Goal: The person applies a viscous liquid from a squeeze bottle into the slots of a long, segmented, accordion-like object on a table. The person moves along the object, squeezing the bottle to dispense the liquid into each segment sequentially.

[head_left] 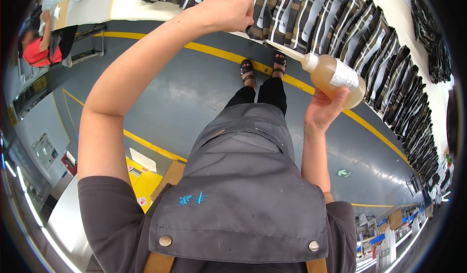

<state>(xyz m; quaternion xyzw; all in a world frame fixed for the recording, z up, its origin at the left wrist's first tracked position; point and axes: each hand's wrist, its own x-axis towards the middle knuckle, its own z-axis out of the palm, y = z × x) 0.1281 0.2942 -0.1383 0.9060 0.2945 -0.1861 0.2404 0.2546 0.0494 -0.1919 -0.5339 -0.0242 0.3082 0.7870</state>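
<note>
My right hand (325, 108) is wrapped round a clear squeeze bottle (322, 76) with a white label and yellowish contents. The bottle lies tilted, its long thin nozzle pointing left toward the table's front edge. My left hand (227, 8) is closed at that same edge, its fingertips pinching the dark border of a striped fabric piece (263, 11). Exactly how the fingers grip it is partly hidden by the hand. The nozzle tip is close to the fabric border, to the right of my left hand; whether they touch I cannot tell.
Overlapping striped fabric pieces (348, 22) line the pale table (141, 11) in a long row curving away right. More dark pieces (433, 49) lie farther right. A person in red (40, 50) is at the far left. A yellow box (145, 179) stands beside my left elbow.
</note>
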